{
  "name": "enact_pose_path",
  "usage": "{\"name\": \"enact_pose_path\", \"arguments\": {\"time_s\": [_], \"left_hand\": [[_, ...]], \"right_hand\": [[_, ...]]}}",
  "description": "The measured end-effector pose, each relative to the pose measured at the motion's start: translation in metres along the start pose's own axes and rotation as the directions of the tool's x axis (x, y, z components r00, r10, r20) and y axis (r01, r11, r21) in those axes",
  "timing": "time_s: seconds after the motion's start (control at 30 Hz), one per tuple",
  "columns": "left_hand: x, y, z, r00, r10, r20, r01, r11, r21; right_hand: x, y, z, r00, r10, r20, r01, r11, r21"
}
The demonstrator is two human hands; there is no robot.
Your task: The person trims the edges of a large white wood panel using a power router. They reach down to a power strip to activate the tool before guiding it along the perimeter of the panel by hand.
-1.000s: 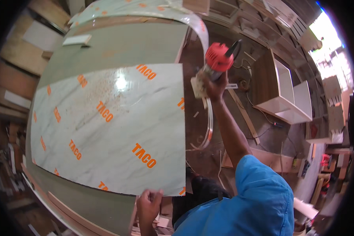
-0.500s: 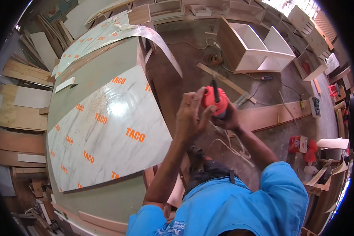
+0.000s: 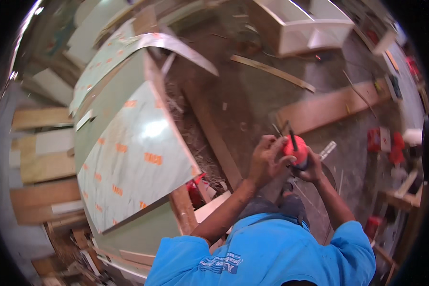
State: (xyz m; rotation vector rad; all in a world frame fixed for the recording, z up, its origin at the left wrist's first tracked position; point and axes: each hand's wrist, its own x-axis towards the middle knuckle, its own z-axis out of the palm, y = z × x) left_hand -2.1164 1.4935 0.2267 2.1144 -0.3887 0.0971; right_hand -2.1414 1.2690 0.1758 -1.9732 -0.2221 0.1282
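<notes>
In front of my body is a red-topped power tool with a dark lower body and a black cord rising from its top. My right hand is wrapped round its right side. On the left, my left hand is bent against the red top, fingers and thumb touching it on either side. The tool's underside is hidden. To my left, a marble-patterned sheet with orange print lies over a grey-green panel on the workbench.
A white-lined cabinet carcass stands on the floor at the far right. A wooden board and a narrow strip lie ahead. Wood shavings sit beside the bench. Panel offcuts are stacked at left; a red box is at right.
My view has turned and shifted, blurring the scene. Both hands and the power tool now appear lower and farther right in the picture. The hands stay on the tool.
</notes>
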Motion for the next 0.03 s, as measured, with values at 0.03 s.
{"name": "enact_pose_path", "arguments": {"time_s": [0.03], "left_hand": [[0.0006,-0.0022,0.0174,1.000,-0.003,-0.011,0.003,1.000,0.018]], "right_hand": [[-0.0232,0.0133,-0.0196,0.998,0.059,-0.020,-0.059,0.998,-0.016]]}}
